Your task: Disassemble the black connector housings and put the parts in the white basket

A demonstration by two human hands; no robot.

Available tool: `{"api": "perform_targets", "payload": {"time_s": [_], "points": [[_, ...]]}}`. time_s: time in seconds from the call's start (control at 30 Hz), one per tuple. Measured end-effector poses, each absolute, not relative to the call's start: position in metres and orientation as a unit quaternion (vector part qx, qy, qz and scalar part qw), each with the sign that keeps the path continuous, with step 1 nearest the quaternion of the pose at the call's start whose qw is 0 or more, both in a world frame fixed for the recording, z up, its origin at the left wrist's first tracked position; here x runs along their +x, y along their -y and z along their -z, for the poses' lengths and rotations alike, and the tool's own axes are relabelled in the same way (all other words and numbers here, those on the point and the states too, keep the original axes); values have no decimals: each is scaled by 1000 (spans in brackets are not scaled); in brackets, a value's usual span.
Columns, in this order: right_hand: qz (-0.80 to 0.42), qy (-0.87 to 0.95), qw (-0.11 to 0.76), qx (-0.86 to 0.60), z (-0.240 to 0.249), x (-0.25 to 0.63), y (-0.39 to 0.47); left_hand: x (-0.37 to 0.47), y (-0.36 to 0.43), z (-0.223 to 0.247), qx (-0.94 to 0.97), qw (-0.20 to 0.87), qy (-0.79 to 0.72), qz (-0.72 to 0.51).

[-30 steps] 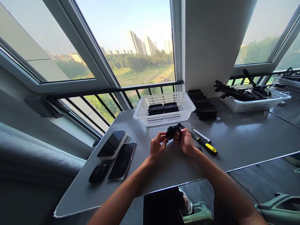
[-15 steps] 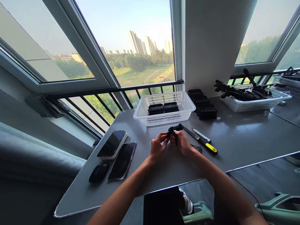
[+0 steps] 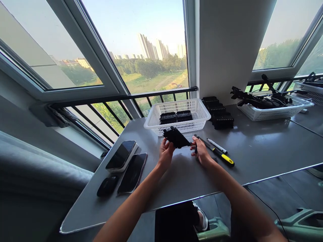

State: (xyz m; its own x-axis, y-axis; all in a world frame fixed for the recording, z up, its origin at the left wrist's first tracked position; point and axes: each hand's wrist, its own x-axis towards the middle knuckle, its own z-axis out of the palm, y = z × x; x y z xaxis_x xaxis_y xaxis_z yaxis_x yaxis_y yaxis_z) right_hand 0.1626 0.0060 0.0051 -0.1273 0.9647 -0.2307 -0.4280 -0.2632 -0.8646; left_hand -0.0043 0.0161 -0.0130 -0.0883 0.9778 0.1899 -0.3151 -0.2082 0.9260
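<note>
My left hand (image 3: 166,154) grips a flat black plastic part with toothed edges (image 3: 177,137), held up tilted above the table in front of the basket. To its right, my right hand (image 3: 201,150) is closed round a small narrow black piece (image 3: 196,148), beside the part's right corner. I cannot tell whether the two touch. Just right of that hand lies a flat file with a black and yellow handle (image 3: 223,157), and behind it a white marker pen (image 3: 217,146). A small dark piece (image 3: 214,159) shows partly behind my right wrist.
A white plastic basket (image 3: 176,127) holds similar black parts; more are stacked beside it (image 3: 220,117). Another basket (image 3: 267,114) at the right carries black devices and cables. Two phones (image 3: 132,173) (image 3: 121,154) and a black rounded case (image 3: 107,186) lie on the left.
My hands have moved apart. The black part, bunched between both hands before, is now raised flat-side visible in my left hand, while my right hand has shifted slightly right with the narrow piece.
</note>
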Motion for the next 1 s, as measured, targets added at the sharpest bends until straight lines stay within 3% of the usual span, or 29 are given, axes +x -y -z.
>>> {"api": "perform_targets", "payload": {"time_s": [0.17,0.27,0.67,1.0], "points": [[-757,284,456,-372,-8,162,-3,-2,-16,10,412,564,-316,-642],[-756,275,468,-366,-8,162,-2,-2,-14,8,391,594,-307,-632],[-577,268,637,-435,5,166,-11,-5,-12,6,391,586,-382,-598],[-503,326,653,-463,4,162,-12,-4,-12,12,480,529,-412,-565]]}}
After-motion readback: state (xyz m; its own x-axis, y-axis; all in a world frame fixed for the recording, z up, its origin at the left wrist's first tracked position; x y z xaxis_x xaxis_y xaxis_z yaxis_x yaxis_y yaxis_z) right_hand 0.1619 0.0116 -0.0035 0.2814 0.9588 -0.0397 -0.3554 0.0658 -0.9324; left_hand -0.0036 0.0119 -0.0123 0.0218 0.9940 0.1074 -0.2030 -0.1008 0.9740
